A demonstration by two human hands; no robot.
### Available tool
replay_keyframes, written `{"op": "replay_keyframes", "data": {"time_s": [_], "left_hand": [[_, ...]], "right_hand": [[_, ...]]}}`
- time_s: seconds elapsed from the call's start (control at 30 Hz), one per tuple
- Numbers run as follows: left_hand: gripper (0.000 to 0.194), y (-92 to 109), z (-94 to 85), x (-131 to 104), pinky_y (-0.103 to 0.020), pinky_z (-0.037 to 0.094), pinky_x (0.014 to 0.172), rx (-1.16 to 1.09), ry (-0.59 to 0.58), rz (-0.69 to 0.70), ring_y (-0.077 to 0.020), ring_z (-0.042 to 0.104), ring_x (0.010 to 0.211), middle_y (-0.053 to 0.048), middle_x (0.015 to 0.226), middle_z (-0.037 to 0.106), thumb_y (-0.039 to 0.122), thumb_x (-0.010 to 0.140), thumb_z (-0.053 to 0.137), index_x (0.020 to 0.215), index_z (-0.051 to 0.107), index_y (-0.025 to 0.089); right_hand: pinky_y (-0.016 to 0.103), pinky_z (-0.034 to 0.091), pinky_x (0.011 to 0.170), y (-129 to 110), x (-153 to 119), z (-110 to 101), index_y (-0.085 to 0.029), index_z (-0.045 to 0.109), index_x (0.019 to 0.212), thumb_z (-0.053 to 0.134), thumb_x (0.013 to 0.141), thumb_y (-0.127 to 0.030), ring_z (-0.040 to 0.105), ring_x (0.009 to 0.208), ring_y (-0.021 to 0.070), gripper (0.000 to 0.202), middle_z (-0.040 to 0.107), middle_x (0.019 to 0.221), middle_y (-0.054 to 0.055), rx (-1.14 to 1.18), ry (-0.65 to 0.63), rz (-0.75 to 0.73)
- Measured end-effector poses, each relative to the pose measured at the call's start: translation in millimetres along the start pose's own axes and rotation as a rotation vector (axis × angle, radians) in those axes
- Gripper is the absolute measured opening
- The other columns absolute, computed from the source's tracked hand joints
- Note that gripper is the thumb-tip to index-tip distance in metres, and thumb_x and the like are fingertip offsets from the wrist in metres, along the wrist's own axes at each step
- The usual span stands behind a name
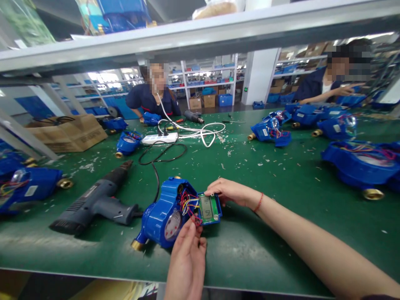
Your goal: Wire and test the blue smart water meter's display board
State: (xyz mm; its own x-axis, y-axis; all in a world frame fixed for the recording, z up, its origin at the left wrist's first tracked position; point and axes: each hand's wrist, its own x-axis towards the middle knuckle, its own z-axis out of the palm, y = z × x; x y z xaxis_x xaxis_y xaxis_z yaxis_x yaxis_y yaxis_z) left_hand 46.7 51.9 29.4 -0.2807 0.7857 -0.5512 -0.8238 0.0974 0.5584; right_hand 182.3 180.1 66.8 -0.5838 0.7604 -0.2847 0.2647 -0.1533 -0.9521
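Note:
A blue water meter (pixel 154 221) with brass ends lies on the green bench in front of me, its round dial facing up toward me. Red, yellow and white wires (pixel 189 202) run from it to a display module (pixel 208 210), a green circuit board with a small LCD in a blue housing. My right hand (pixel 223 191) grips the module's upper right edge. At its lower left corner, beside the wires, my left hand (pixel 189 254) pinches with thumb and fingers. Whether those fingertips hold the wires or the housing edge is hard to make out.
A grey heat gun (pixel 93 200) lies to the left of the meter, its black cord (pixel 156 179) running back to a white power strip (pixel 160 138). More blue meters (pixel 359 162) stand right and left. A cardboard box (pixel 67 133) sits back left. Two people work across the bench.

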Motion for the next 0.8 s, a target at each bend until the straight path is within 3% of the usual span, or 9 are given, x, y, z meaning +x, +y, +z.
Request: {"op": "replay_keyframes", "data": {"time_s": [0.13,0.33,0.47,0.6,0.7,0.8], "left_hand": [[0.012,-2,-1.9,-2,-0.016,0.050,0.059,-0.009,-0.022,0.059,-0.0081,0.062,0.069,-0.004,0.085,0.070,0.006,0.073,0.074,0.082,0.073,0.013],[0.038,-3,-5.9,1,-0.019,0.055,0.071,0.139,-0.138,0.176,-0.0105,0.064,0.074,-0.003,0.084,0.071,0.026,0.052,0.093,0.084,0.075,0.018],[0.032,-9,-14.5,6,-0.017,0.052,0.071,0.298,-0.158,0.349,-0.0107,0.064,0.081,-0.001,0.093,0.072,0.034,0.063,0.088,0.091,0.076,0.024],[0.021,-12,-22.6,6,-0.023,0.052,0.083,0.579,-0.136,0.626,-0.0156,0.064,0.097,-0.003,0.112,0.067,0.039,0.078,0.076,0.097,0.078,0.029],[0.018,-7,-22.3,4,-0.027,0.052,0.088,0.823,-0.140,0.826,-0.0200,0.063,0.103,-0.005,0.111,0.066,0.037,0.083,0.070,0.096,0.079,0.029],[0.019,-5,-17.9,3,-0.029,0.055,0.084,0.846,-0.148,0.849,-0.0216,0.065,0.099,-0.006,0.106,0.066,0.037,0.081,0.071,0.093,0.079,0.026]], "right_hand": [[0.022,0.034,0.045,-2,0,0,-0.014,0.058,0.060,0.064,0.073,-0.032,0.043,0.055,0.0086,0.023,0.045,0.058,-0.003,-0.012,0.027,-0.001],[0.019,0.030,0.040,3,5,1,-0.015,0.051,0.062,0.063,0.076,-0.031,0.038,0.047,0.0063,0.024,0.043,0.053,-0.005,0.094,-0.009,0.091],[0.018,0.026,0.036,13,13,2,-0.018,0.045,0.066,0.055,0.080,-0.034,0.031,0.038,0.0065,0.023,0.039,0.048,-0.007,0.212,-0.101,0.255],[0.018,0.024,0.036,21,21,2,-0.019,0.042,0.066,0.045,0.083,-0.036,0.023,0.035,0.0067,0.025,0.036,0.046,-0.006,0.277,-0.184,0.378],[0.018,0.028,0.038,27,23,4,-0.018,0.043,0.067,0.042,0.083,-0.035,0.027,0.037,0.0080,0.023,0.039,0.048,-0.004,0.275,-0.186,0.401],[0.019,0.026,0.038,28,22,8,-0.020,0.039,0.065,0.041,0.083,-0.036,0.025,0.038,0.0085,0.024,0.035,0.046,-0.005,0.233,-0.106,0.349]]}}
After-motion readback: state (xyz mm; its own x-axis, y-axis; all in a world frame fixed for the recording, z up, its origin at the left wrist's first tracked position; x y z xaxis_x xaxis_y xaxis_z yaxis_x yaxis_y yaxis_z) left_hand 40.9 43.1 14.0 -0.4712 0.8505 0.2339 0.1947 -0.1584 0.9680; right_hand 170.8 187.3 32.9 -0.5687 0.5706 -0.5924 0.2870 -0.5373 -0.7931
